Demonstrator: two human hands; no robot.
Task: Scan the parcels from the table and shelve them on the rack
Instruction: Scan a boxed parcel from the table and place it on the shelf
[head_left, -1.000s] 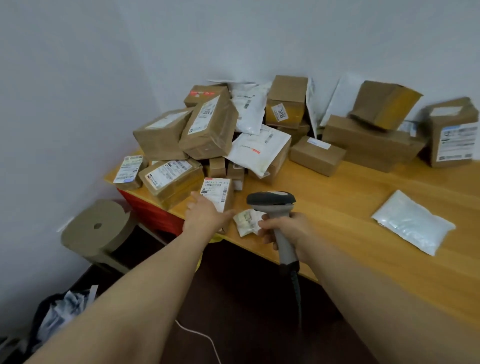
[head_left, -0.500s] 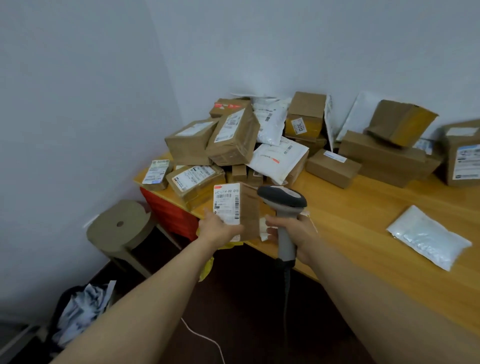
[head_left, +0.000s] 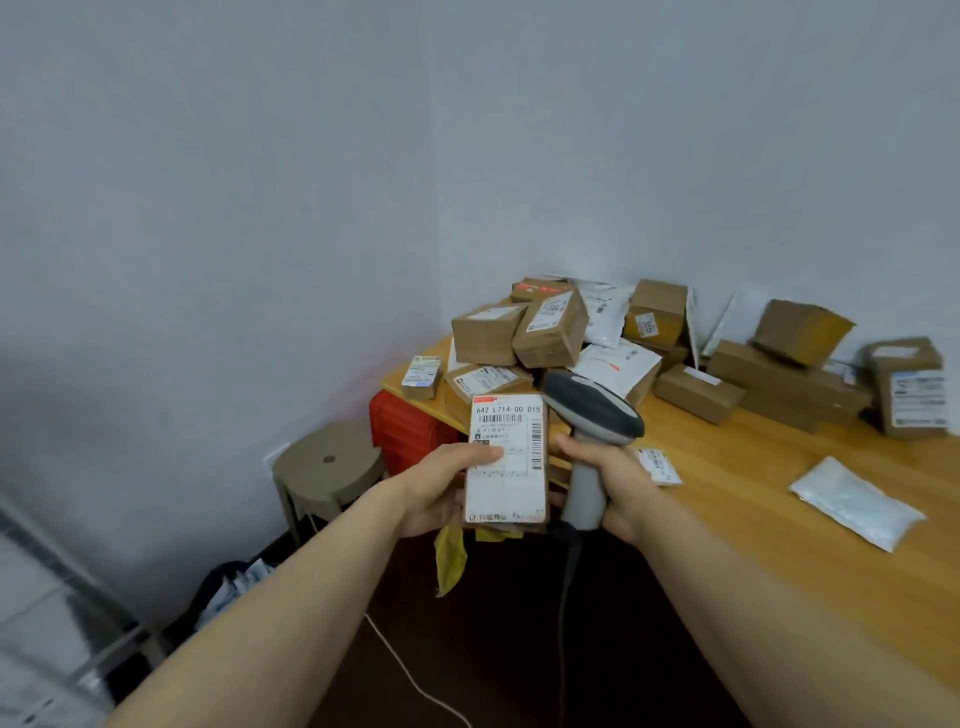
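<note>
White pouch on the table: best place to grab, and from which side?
The white pouch lies flat and alone on the table, and it looks thin. Probably pinch its near long edge, coming from above on that side.

The parcel (head_left: 511, 493) in the left hand (head_left: 436, 488) is showing brown cardboard under a matt white paper label. The barcode scanner (head_left: 592, 410) in the right hand (head_left: 618, 483) is looking like smooth plastic, its head matt. Right of it, the table (head_left: 753, 509) is showing smooth wood.
</note>
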